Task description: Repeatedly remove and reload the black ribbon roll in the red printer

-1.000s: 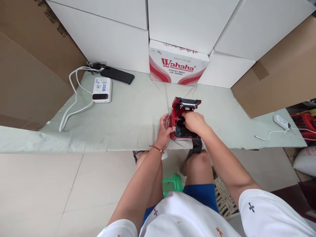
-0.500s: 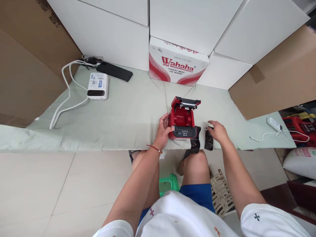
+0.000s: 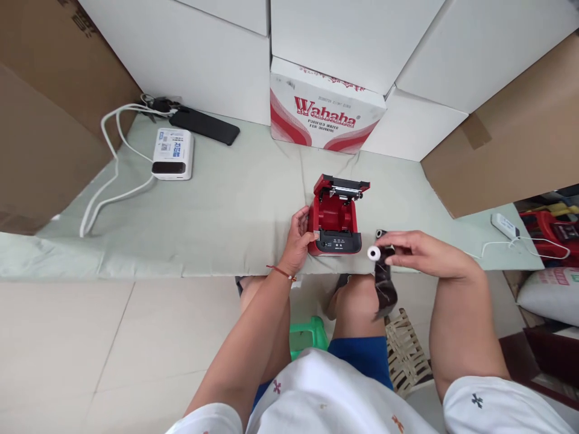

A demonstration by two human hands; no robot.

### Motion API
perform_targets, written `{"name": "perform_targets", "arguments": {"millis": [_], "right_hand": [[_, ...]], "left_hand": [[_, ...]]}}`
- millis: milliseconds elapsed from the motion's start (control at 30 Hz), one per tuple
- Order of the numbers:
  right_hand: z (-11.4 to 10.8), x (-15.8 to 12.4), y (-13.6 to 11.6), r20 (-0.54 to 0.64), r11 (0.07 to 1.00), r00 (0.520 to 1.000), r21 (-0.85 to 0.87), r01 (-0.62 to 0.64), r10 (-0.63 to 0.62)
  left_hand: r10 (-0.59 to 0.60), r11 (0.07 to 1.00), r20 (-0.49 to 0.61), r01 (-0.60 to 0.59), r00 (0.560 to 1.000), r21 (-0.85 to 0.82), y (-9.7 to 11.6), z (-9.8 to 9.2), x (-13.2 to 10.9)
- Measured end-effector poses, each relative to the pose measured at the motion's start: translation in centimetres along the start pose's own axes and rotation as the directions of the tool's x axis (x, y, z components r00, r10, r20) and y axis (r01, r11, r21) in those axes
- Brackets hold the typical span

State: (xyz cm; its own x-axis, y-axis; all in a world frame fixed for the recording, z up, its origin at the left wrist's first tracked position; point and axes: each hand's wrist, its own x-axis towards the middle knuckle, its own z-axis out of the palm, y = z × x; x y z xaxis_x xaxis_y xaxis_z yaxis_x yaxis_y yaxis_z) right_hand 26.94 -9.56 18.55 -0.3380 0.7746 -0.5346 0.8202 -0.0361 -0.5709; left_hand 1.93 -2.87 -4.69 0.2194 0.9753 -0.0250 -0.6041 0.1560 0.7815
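A small red and black printer (image 3: 337,226) stands near the table's front edge with its lid raised and its red inner bay exposed. My left hand (image 3: 299,241) grips its left side, thumb on the front corner and fingers along the wall. To the right of the printer, my right hand (image 3: 414,250) pinches a black ribbon roll (image 3: 374,253) with a white core end facing the printer. A strip of shiny black ribbon (image 3: 384,292) dangles from it past the table edge. Just behind lies another small dark roll (image 3: 380,232), partly hidden by my fingers.
On the left of the cloth-covered table (image 3: 235,199) are a white device (image 3: 172,155) with white cables and a black phone (image 3: 205,125). White boxes and a Wahaha carton (image 3: 325,111) line the back. Brown cartons flank both sides. A white adapter (image 3: 505,226) lies far right.
My right hand has come left towards the printer and turned, lifting the ribbon roll. The black strip that hung at the printer's front right corner is gone from there. My left hand stays put.
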Motion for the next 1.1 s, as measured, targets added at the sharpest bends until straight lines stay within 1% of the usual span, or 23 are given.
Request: {"name": "perform_targets", "arguments": {"millis": [33, 67, 100, 200, 267, 333, 433, 533, 600, 667, 733, 800, 833, 867, 933, 967, 1000, 1033, 1100], "right_hand": [[0.1, 0.6, -1.1, -0.078, 0.999, 0.997, -0.045, -0.01, 0.007], [0.5, 1.7, -2.2, -0.18, 0.989, 0.983, -0.131, -0.073, 0.049], [1.1, 3.1, -3.3, -0.247, 0.975, 0.966, -0.184, -0.126, 0.078], [3.4, 7.7, -5.6, -0.356, 0.928, 0.926, -0.286, -0.237, 0.127], [4.5, 10.1, -6.5, -0.382, 0.888, 0.908, -0.34, -0.309, 0.169], [4.9, 11.7, -6.9, -0.387, 0.854, 0.899, -0.378, -0.358, 0.205], [4.6, 13.3, -6.7, -0.385, 0.825, 0.892, -0.406, -0.393, 0.236], [4.2, 14.5, -5.9, -0.391, 0.819, 0.886, -0.404, -0.408, 0.248], [4.1, 14.8, -5.6, -0.404, 0.828, 0.884, -0.392, -0.401, 0.237], [4.2, 14.4, -5.7, -0.413, 0.856, 0.891, -0.375, -0.355, 0.188], [4.3, 13.1, -6.2, -0.428, 0.895, 0.897, -0.352, -0.274, 0.106], [4.3, 11.3, -6.8, -0.461, 0.924, 0.887, -0.327, -0.197, 0.026], [4.1, 10.5, -7.0, -0.505, 0.933, 0.863, -0.316, -0.172, -0.012], [3.9, 9.8, -7.1, -0.57, 0.938, 0.819, -0.314, -0.149, -0.061], [3.3, 9.2, -6.7, -0.696, 0.93, 0.694, -0.351, -0.104, -0.186], [3.0, 9.2, -6.3, -0.732, 0.922, 0.64, -0.377, -0.092, -0.235], [2.6, 9.3, -5.7, -0.739, 0.912, 0.62, -0.399, -0.09, -0.262], [2.4, 9.4, -5.2, -0.722, 0.905, 0.639, -0.415, -0.094, -0.264], [2.3, 9.5, -4.3, -0.659, 0.899, 0.722, -0.421, -0.119, -0.212]], "left_hand": [[-0.001, 1.0, 0.0, 0.001, 1.0, -0.003, 0.1, 0.1, 0.0], [-0.002, 1.0, 0.002, 0.002, 1.0, -0.005, 0.1, 0.2, 0.0], [-0.002, 1.0, 0.003, 0.002, 1.0, -0.007, 0.2, 0.2, 0.0], [0.0, 1.0, 0.005, 0.0, 1.0, -0.011, 0.4, 0.4, -0.1], [0.0, 1.0, 0.005, 0.0, 1.0, -0.012, 0.5, 0.5, -0.2], [-0.005, 1.0, 0.006, 0.005, 1.0, -0.011, 0.6, 0.5, -0.2], [-0.015, 1.0, 0.01, 0.015, 1.0, -0.009, 0.7, 0.4, -0.3], [-0.02, 1.0, 0.018, 0.021, 1.0, -0.008, 0.7, 0.3, -0.2], [-0.019, 1.0, 0.022, 0.02, 1.0, -0.006, 0.6, 0.3, -0.2], [-0.016, 1.0, 0.023, 0.017, 1.0, -0.005, 0.5, 0.3, -0.1], [-0.015, 1.0, 0.02, 0.015, 1.0, -0.007, 0.5, 0.3, -0.1], [-0.016, 1.0, 0.017, 0.016, 1.0, -0.008, 0.5, 0.4, -0.1], [-0.017, 1.0, 0.017, 0.017, 1.0, -0.008, 0.5, 0.4, -0.1], [-0.017, 1.0, 0.017, 0.017, 1.0, -0.007, 0.5, 0.4, -0.2], [-0.015, 1.0, 0.021, 0.015, 1.0, -0.002, 0.5, 0.4, -0.2], [-0.012, 1.0, 0.022, 0.012, 1.0, 0.001, 0.5, 0.3, -0.2], [-0.008, 1.0, 0.023, 0.008, 1.0, 0.005, 0.5, 0.3, -0.2], [-0.003, 1.0, 0.023, 0.002, 1.0, 0.011, 0.4, 0.3, -0.2], [0.01, 1.0, 0.023, -0.011, 1.0, 0.025, 0.3, 0.3, -0.2]]}}
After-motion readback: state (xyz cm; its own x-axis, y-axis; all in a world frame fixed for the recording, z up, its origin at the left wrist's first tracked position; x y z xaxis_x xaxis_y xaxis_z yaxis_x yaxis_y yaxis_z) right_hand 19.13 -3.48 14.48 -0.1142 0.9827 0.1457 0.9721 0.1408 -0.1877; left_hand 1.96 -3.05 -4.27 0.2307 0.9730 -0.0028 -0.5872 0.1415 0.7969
